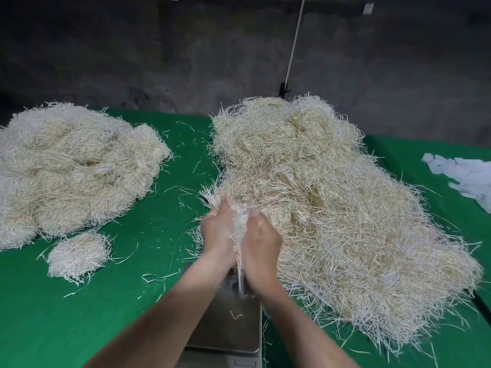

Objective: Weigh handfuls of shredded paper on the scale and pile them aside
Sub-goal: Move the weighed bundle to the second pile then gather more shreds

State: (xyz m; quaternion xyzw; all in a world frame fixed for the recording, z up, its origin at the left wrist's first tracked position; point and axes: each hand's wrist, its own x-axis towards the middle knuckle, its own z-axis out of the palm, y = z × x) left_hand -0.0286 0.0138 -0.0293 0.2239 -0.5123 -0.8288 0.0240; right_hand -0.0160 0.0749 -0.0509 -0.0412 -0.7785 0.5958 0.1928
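Head view: left hand (218,229) and right hand (261,243), fingers (225,205) closed together, clasp one handful of shredded paper (240,224) over one scale (231,328) at the counter (79,314) near edge, among three piles: left pile (74,166), small pile (78,253), right pile (332,208).

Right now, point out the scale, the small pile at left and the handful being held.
scale (228,334), head view, bare metal pan.
small pile (78,254), head view, its middle.
handful (240,221), head view, white strands near its top.

left grip (218,232), right grip (261,243) bare; forearms (164,309) bare to frame edge
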